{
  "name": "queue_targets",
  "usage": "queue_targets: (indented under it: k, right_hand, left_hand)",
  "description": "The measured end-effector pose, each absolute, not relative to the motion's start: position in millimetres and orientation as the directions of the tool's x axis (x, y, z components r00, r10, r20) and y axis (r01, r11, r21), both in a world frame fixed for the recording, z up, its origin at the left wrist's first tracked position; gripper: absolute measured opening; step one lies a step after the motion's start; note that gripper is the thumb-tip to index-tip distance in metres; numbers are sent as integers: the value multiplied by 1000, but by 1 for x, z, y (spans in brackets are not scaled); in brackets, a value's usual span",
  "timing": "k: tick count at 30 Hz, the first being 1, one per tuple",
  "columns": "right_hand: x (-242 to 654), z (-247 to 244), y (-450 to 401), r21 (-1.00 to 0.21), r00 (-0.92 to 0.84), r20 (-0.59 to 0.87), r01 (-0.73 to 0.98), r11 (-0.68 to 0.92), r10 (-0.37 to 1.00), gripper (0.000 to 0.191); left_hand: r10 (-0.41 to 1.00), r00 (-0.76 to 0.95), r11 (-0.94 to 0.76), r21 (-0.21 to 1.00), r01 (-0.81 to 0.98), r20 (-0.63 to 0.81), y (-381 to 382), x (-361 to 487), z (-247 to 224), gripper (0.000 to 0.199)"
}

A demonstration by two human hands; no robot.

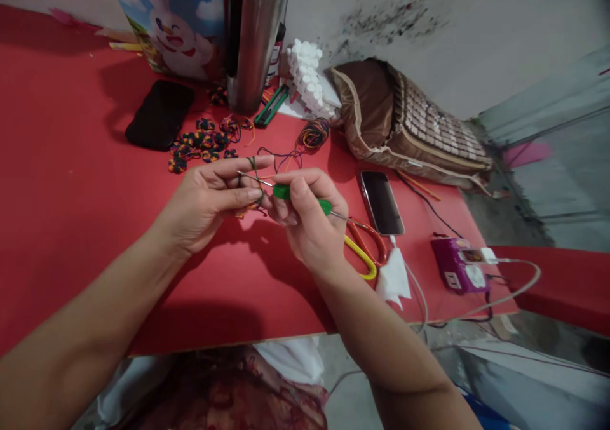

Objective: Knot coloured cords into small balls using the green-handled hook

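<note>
1. Head view: the green-handled crochet hook [281, 192] is gripped by the right hand [314, 217] above the bench [223, 290].
2. Dark yarn [254, 162] is pinched by the left hand [203, 195] near the hook's tip.
3. Crocheted flowers [206, 140] are clustered beyond the hook, leftward.

Bright red worktop [71, 188] here, its far edge running along a pale wall [481, 30], and that wall is speckled with dark stains [405, 18] towards the far right corner! Down past the near edge it's grey floor [345, 369], while off the right edge sits a flat red surface [562, 284], only partly in view. Light's muted, soft shadows [204, 319] spreading across the worktop.
</note>
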State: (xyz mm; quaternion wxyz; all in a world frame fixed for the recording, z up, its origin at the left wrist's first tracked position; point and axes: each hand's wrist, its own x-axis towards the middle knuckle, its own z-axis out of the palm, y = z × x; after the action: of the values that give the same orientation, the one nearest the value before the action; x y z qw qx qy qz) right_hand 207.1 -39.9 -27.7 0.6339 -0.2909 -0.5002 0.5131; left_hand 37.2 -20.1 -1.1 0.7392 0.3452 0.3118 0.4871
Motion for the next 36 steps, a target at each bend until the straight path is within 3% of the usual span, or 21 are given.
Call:
queue_targets:
  k: [5, 20, 25, 30, 33, 36]
  right_hand:
    - [209, -26, -40, -872, -81, 333, -407, 274, 939, 17]
    - [212, -26, -34, -877, 6, 232, -432, 212, 973, 29]
    - [217, -29, -36, -906, -38, 379, -220, 362, 925, 15]
    - [224, -21, -33, -779, -96, 614, 86, 621, 783, 17]
    - [227, -20, -33, -767, -116, 618, 131, 629, 778, 18]
    - [228, -26, -32, -841, -100, 529, 67, 536, 843, 14]
  left_hand:
    - [943, 328, 229, 832, -506, -60, -16, 32, -1, 38]
    - [953, 303, 115, 928, -355, -3, -30, 46, 1, 33]
    - [959, 284, 84, 929, -360, 24, -33, 46, 5, 34]
    - [960, 274, 36, 944, -329, 59, -32, 45, 6, 36]
    - [960, 270, 28, 942, -334, 67, -30, 45, 6, 37]
    - [951, 304, 50, 940, -337, 59, -29, 44, 6, 37]
